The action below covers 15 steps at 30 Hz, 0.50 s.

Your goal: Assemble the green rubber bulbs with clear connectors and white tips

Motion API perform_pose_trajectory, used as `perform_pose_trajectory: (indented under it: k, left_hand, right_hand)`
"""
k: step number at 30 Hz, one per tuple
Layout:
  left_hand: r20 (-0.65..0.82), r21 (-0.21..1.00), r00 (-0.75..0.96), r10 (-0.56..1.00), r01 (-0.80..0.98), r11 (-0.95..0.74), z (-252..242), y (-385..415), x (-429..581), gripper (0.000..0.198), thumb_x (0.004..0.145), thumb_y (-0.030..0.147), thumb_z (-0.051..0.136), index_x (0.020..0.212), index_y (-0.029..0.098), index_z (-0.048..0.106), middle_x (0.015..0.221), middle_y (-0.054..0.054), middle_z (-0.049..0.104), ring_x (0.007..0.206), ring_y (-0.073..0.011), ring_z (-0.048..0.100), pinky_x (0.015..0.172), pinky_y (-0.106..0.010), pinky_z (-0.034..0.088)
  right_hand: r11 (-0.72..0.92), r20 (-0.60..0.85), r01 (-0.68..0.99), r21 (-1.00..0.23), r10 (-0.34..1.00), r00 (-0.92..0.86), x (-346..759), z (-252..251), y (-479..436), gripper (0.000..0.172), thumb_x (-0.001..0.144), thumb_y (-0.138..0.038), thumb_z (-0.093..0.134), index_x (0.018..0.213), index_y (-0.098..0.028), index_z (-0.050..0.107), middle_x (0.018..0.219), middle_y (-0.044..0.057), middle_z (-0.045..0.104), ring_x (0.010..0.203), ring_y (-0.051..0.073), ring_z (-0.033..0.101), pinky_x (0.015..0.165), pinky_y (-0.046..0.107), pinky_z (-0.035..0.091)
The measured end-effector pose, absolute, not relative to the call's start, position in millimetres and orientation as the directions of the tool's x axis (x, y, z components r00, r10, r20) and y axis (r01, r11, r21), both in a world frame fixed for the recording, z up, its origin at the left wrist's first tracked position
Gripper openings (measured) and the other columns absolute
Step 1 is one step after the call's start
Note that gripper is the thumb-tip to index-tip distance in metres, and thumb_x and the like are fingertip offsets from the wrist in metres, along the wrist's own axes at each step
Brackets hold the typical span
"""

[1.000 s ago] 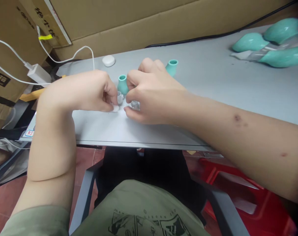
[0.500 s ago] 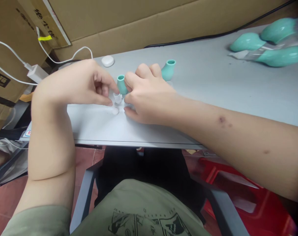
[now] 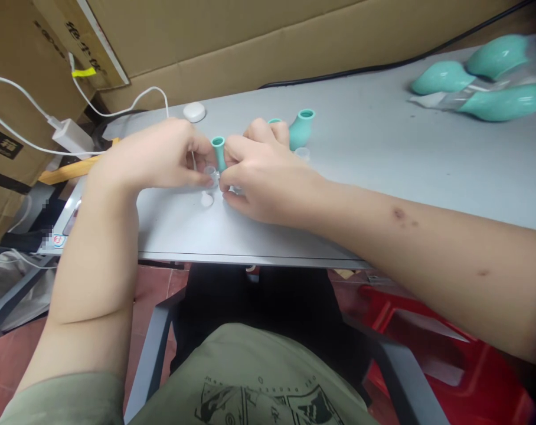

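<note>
My left hand [image 3: 168, 154] is closed, its thumb and fingertips on a small clear plastic cup-shaped piece [image 3: 211, 173]. My right hand [image 3: 265, 171] is closed too, its fingers curled at a clear plastic part [image 3: 237, 190] mostly hidden beneath them. Between the hands rises a teal rubber bulb neck [image 3: 219, 153] with an open rim; its lower part is hidden. A small white cap [image 3: 206, 199] lies below my left fingertips. Just beyond my right knuckles stands a teal bulb [image 3: 301, 131], with another teal rim [image 3: 274, 121] showing beside it and a clear cap [image 3: 302, 154] in front.
Several teal bulbs with clear wrapping [image 3: 484, 82] lie at the right rear of the grey table [image 3: 383, 153]. A round white case [image 3: 194, 111], a white charger [image 3: 73, 139] and its cable are on the left. Cardboard [image 3: 232, 53] walls the back. A red stool [image 3: 467, 354] stands below right.
My left hand has moved slightly right and its fingertips have closed onto the small clear piece. My right hand stays nearly in place. The teal neck between them looks narrower.
</note>
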<state>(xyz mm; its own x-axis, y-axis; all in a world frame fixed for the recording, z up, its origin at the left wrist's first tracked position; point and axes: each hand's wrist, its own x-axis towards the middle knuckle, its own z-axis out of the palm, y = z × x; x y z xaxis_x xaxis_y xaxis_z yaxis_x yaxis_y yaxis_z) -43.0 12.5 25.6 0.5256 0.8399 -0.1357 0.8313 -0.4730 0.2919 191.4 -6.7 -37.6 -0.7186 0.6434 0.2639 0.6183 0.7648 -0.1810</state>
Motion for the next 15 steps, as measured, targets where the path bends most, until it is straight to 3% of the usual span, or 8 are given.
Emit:
perform_pose_trajectory:
  k: [5,9,11,15]
  left_hand:
    - [-0.086,0.343,0.549,0.832,0.800,-0.492,29.6,7.2,-41.3,0.014,0.088,0.043,0.085,0.092,0.031,0.087,0.081,0.002,0.084,0.070,-0.0217,0.072,0.069,-0.037,0.052]
    - [0.108,0.521,0.536,0.837,0.687,-0.507,30.1,-0.2,-42.8,0.015,0.087,0.042,0.096,0.093,0.030,0.089,0.081,0.001,0.083,0.072,-0.0207,0.070,0.072,-0.039,0.055]
    - [0.218,0.586,0.526,0.822,0.603,-0.541,26.1,-0.2,-43.6,0.018,0.085,0.044,0.102,0.094,0.032,0.090,0.083,0.000,0.083,0.076,-0.0221,0.070,0.070,-0.041,0.055]
    - [0.428,0.578,0.474,0.769,0.511,-0.636,13.6,7.8,-40.8,0.026,0.086,0.054,0.103,0.093,0.032,0.089,0.079,0.000,0.080,0.071,-0.0186,0.061,0.064,-0.039,0.052]
  right_hand:
    - [0.741,0.360,0.561,-0.368,0.670,-0.649,203.1,-32.1,4.3,0.016,0.103,-0.027,0.075,0.092,-0.025,0.087,0.112,0.015,0.079,0.146,0.048,0.055,0.127,0.073,0.040]
    - [0.702,0.460,0.446,-0.556,0.706,-0.538,214.6,-25.5,17.9,0.011,0.101,-0.027,0.080,0.092,-0.028,0.087,0.097,0.009,0.080,0.130,0.037,0.067,0.131,0.063,0.047]
    - [0.672,0.490,0.334,-0.661,0.723,-0.487,218.3,-24.6,22.6,0.012,0.099,-0.026,0.082,0.089,-0.028,0.086,0.095,0.006,0.081,0.113,0.029,0.072,0.123,0.051,0.056]
    - [0.538,0.463,0.082,-0.839,0.785,-0.411,218.3,-26.6,25.2,0.013,0.095,-0.035,0.093,0.085,-0.029,0.086,0.097,0.002,0.085,0.093,0.021,0.073,0.094,0.036,0.062]
